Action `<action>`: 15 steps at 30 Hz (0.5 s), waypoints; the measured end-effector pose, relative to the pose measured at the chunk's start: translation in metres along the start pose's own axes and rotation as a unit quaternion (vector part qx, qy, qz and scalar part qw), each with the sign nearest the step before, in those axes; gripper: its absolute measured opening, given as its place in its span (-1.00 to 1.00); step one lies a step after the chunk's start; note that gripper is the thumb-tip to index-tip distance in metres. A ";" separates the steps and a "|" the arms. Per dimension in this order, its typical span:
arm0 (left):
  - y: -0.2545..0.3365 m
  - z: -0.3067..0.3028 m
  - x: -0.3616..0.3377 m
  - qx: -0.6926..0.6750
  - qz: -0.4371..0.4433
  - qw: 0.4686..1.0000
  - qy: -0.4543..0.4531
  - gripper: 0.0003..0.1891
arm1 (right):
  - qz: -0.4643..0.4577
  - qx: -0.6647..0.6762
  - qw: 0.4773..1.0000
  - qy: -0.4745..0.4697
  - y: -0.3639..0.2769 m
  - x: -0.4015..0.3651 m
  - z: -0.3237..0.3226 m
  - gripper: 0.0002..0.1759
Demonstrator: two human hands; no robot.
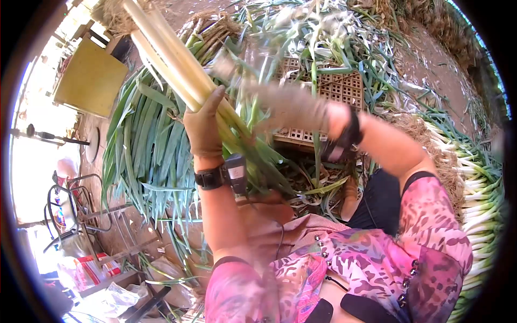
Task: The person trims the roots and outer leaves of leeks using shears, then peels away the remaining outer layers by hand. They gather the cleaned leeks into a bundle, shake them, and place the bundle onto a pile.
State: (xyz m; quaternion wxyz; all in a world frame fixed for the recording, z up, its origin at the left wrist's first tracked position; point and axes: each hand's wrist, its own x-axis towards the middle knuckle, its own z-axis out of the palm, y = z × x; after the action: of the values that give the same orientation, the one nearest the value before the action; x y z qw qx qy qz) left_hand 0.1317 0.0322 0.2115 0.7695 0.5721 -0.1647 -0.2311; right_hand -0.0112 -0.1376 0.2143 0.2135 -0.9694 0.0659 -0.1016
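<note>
My left hand (205, 128), in a brown work glove, is closed around a bunch of long leeks (180, 62). Their white stalks slant up to the left, with roots at the top, and the green leaves hang down towards my lap. My right hand (293, 110), also gloved, is smeared by motion to the right of the bunch. Its fingers cannot be made out, nor whether it holds anything. A dark band sits on each wrist.
A heap of untrimmed leeks (153, 145) lies at left. Behind my right hand is a slatted plastic crate (342, 89) with loose leaves around it. Rows of pale-stalked leeks (476, 207) line the right side. A yellow board (91, 78) and metal frame (116, 218) stand left.
</note>
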 end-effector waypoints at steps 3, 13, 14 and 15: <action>0.003 0.003 -0.005 0.002 -0.016 1.000 0.013 -0.69 | 0.044 0.008 0.995 -0.089 -0.056 -0.028 0.052 -0.62; -0.009 -0.023 0.005 0.004 -0.008 0.998 0.062 -0.62 | -0.040 -0.075 0.996 0.031 -0.040 -0.085 0.064 -0.71; -0.009 -0.025 0.007 0.007 -0.015 0.997 0.073 -0.61 | -0.044 -0.062 0.997 0.014 -0.042 -0.098 0.067 -0.74; -0.010 -0.027 0.009 0.011 -0.023 0.996 0.085 -0.60 | -0.050 -0.049 0.998 -0.003 -0.042 -0.114 0.071 -0.76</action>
State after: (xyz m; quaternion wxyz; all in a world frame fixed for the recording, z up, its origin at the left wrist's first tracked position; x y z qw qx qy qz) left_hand 0.1517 0.0472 0.1943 0.7691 0.6015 -0.0877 -0.1975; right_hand -0.1020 -0.0521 0.1499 0.1605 -0.9811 0.0215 -0.1056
